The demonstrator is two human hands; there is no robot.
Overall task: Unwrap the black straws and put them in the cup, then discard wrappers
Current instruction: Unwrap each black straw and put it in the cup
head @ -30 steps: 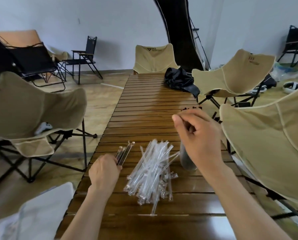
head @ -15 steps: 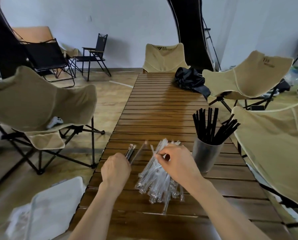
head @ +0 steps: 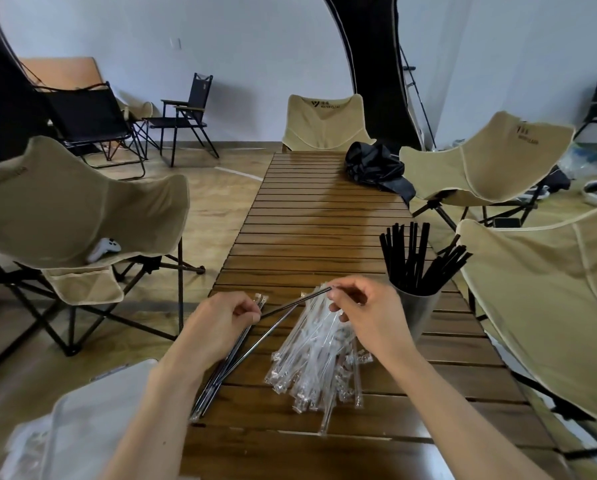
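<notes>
A black straw [head: 295,302] is half drawn from its wrapper, spanning the gap between both hands; the right hand [head: 366,317] pinches its far end in curled fingers [head: 337,293], while the left hand [head: 221,323] grips a bundle of wrapped straws [head: 227,362]; unwrapping is in hand, and next, I judge, the straw goes right into the cup [head: 416,306]; empty wrappers [head: 318,355] lie heaped on the surface [head: 318,216] beneath.

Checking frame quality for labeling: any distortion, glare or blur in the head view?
Head view: strong fisheye bending at the edges; window glare on the wooden table slats; white tray at lower left soft and smeared; clear wrappers glint; hands and cup of black straws sharp.
</notes>
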